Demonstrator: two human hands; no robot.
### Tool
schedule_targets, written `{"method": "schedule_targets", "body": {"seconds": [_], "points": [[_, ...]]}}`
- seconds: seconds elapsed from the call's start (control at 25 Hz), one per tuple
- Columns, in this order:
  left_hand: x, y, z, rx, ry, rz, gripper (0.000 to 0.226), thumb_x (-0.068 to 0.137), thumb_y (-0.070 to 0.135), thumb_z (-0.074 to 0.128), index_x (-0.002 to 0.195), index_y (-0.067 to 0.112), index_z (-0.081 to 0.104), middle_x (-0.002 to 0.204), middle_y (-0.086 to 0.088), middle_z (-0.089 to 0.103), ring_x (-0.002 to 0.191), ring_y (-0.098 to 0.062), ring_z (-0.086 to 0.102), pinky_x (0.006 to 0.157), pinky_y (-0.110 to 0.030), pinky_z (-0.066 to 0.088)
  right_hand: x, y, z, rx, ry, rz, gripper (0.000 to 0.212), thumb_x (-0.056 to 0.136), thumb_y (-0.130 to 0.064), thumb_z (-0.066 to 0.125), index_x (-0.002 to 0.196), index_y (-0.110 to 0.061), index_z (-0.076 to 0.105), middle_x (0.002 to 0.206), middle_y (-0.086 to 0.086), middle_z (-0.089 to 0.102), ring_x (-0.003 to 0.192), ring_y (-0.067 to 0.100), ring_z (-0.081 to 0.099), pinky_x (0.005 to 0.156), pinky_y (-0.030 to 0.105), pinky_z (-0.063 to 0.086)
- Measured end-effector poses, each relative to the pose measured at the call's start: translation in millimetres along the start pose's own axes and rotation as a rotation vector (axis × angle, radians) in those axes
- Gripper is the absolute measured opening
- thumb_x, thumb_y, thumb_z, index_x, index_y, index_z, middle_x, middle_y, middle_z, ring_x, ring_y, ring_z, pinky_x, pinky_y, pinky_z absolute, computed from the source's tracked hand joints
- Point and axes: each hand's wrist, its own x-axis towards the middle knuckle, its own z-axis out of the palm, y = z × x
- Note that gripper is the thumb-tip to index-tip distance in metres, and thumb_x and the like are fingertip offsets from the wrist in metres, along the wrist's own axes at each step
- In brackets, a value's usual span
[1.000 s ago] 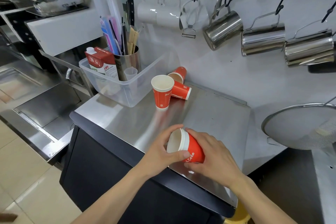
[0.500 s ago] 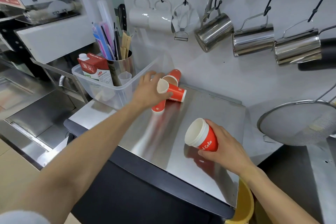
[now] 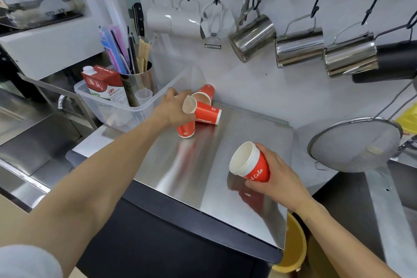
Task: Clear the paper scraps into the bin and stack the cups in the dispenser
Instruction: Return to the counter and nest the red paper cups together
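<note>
My right hand holds a short stack of red paper cups, tilted with its white mouth facing up and left, just above the steel counter. My left hand reaches to the back of the counter and grips an upright red cup around its upper part. Two more red cups lie on their sides right behind it: one pointing right, another against the wall. No paper scraps or cup dispenser are visible.
A clear plastic tub at back left holds a milk carton and a steel utensil holder. Steel jugs and white mugs hang on the wall. A mesh strainer lies right; a yellow bin stands below the counter.
My left hand let go of the stack, reached to the back of the counter and closed on the upright cup. My right hand kept the stack and lifted it slightly.
</note>
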Motion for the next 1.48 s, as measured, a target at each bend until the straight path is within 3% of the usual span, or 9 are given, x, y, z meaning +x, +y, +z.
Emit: {"method": "schedule_targets", "body": {"seconds": [0.12, 0.24, 0.4, 0.56, 0.72, 0.88, 1.12, 1.36, 1.48], "points": [[-34, 4, -3, -0.375, 0.100, 0.029, 0.066, 0.077, 0.043, 0.054, 0.142, 0.036, 0.043, 0.136, -0.004, 0.030, 0.134, -0.025, 0.037, 0.111, -0.047, 0.040, -2, 0, 1, 0.053, 0.016, 0.006, 0.094, 0.071, -0.049, 0.082, 0.142, -0.053, 0.020, 0.136, -0.015, 0.045, 0.113, 0.012, 0.052, 0.093, 0.036, 0.055], [-76, 6, 5, -0.684, 0.113, 0.103, 0.055, 0.082, 0.033, 0.052, 0.137, 0.033, 0.046, 0.134, -0.003, 0.039, 0.120, -0.007, 0.048, 0.111, -0.042, 0.041, -5, -2, 4, 0.054, -0.001, -0.003, 0.094, 0.071, -0.048, 0.082, 0.142, -0.053, 0.020, 0.136, -0.016, 0.044, 0.113, 0.012, 0.052, 0.093, 0.034, 0.054], [-120, 10, 29, -0.905, 0.046, 0.111, 0.051, 0.084, 0.030, 0.052, 0.134, 0.032, 0.048, 0.139, -0.007, 0.047, 0.124, -0.015, 0.052, 0.100, -0.034, 0.048, -4, -10, 7, 0.041, -0.016, -0.047, 0.093, 0.070, -0.053, 0.081, 0.141, -0.053, 0.021, 0.134, -0.019, 0.044, 0.110, 0.008, 0.054, 0.090, 0.029, 0.053], [-143, 14, 51, -0.986, 0.003, 0.105, 0.054, 0.079, 0.052, 0.057, 0.131, 0.042, 0.049, 0.135, -0.002, 0.049, 0.109, 0.006, 0.055, 0.083, -0.013, 0.050, -1, -16, 12, 0.026, -0.038, -0.093, 0.094, 0.067, -0.058, 0.079, 0.139, -0.058, 0.019, 0.135, -0.019, 0.045, 0.111, 0.009, 0.054, 0.091, 0.031, 0.055], [-154, 18, 68, -0.971, -0.029, 0.095, 0.056, 0.078, 0.063, 0.059, 0.131, 0.052, 0.048, 0.135, 0.006, 0.050, 0.118, -0.003, 0.055, 0.086, -0.019, 0.054, -3, -19, 19, -0.018, -0.061, -0.135, 0.095, 0.064, -0.064, 0.075, 0.131, -0.073, 0.007, 0.134, -0.019, 0.046, 0.109, 0.008, 0.053, 0.092, 0.031, 0.053], [-159, 25, 80, -0.875, -0.041, 0.123, 0.053, 0.077, 0.068, 0.060, 0.128, 0.062, 0.046, 0.127, 0.029, 0.046, 0.118, 0.004, 0.052, 0.087, -0.015, 0.054, -1, -22, 25, -0.081, -0.076, -0.158, 0.099, 0.065, -0.066, 0.072, 0.135, -0.072, 0.002, 0.137, -0.017, 0.046, 0.110, 0.009, 0.052, 0.095, 0.036, 0.053], [-156, 33, 87, -0.770, -0.071, 0.174, 0.058, 0.077, 0.066, 0.065, 0.130, 0.061, 0.045, 0.130, 0.021, 0.046, 0.122, 0.004, 0.049, 0.093, -0.017, 0.048, 3, -26, 28, -0.098, -0.070, -0.187, 0.099, 0.066, -0.065, 0.071, 0.135, -0.072, 0.000, 0.138, -0.016, 0.045, 0.107, 0.006, 0.048, 0.095, 0.035, 0.052], [-145, 34, 95, -0.788, -0.097, 0.162, 0.068, 0.069, 0.078, 0.068, 0.130, 0.063, 0.043, 0.130, 0.028, 0.044, 0.124, 0.002, 0.049, 0.096, -0.021, 0.050, 10, -27, 28, -0.094, -0.058, -0.195, 0.099, 0.066, -0.065, 0.071, 0.136, -0.071, 0.001, 0.135, -0.015, 0.046, 0.107, 0.007, 0.048, 0.092, 0.034, 0.052], [-133, 29, 99, -0.785, -0.181, 0.163, 0.067, 0.071, 0.078, 0.065, 0.132, 0.063, 0.040, 0.135, 0.024, 0.045, 0.127, -0.004, 0.049, 0.101, -0.030, 0.052, 17, -27, 27, -0.110, -0.067, -0.182, 0.098, 0.067, -0.063, 0.072, 0.140, -0.065, 0.006, 0.135, -0.014, 0.047, 0.110, 0.008, 0.050, 0.093, 0.037, 0.052]]}}
